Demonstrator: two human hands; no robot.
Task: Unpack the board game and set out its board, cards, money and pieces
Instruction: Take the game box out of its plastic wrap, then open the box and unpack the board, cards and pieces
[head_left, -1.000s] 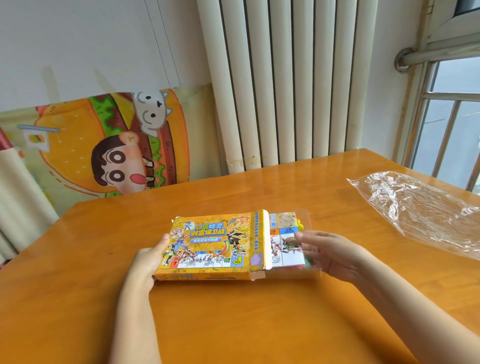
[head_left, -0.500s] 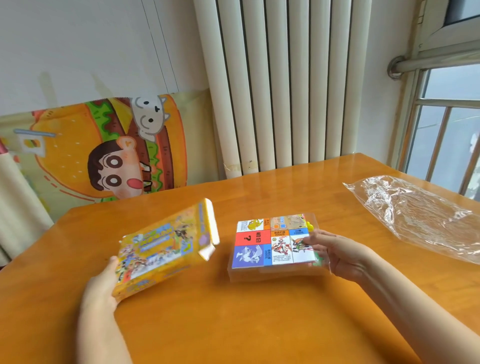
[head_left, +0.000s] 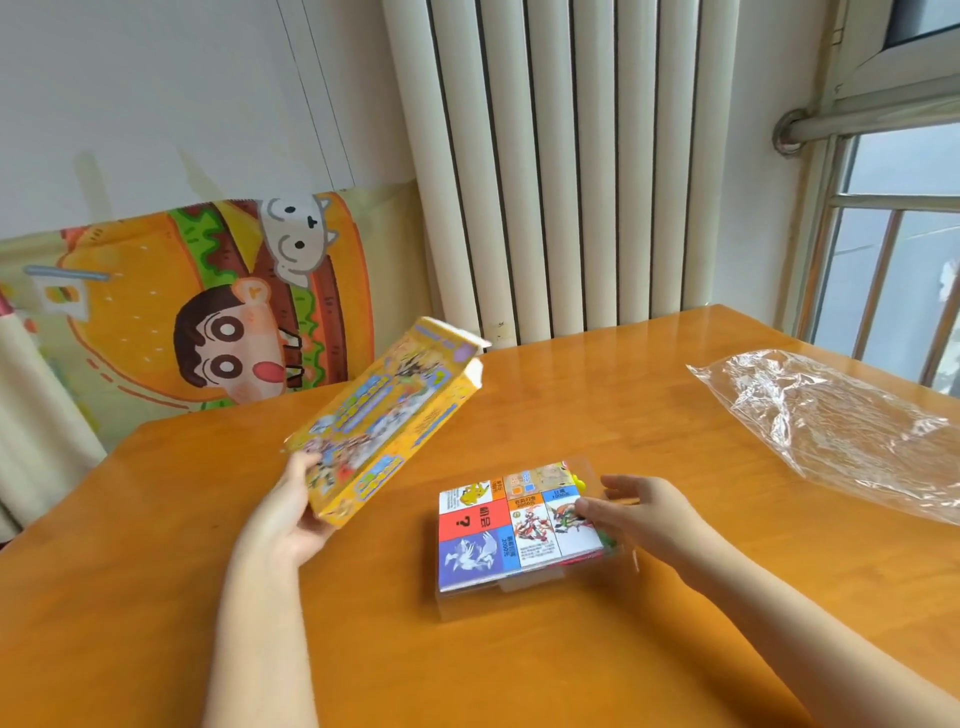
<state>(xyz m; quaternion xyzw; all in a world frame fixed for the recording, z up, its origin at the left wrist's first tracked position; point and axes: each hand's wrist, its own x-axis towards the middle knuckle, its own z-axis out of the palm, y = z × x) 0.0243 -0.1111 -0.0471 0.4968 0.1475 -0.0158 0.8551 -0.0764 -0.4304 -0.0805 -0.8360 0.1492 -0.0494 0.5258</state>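
One box — left hand grips | right hand rests on pack

Left hand raised, gripping; right hand low, fingers outstretched.

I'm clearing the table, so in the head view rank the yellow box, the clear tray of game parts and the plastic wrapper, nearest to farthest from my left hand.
1. The yellow box: gripped by the left hand, raised at left.
2. The clear tray of game parts: flat at centre, touched by the right hand.
3. The plastic wrapper: far right, by the window.
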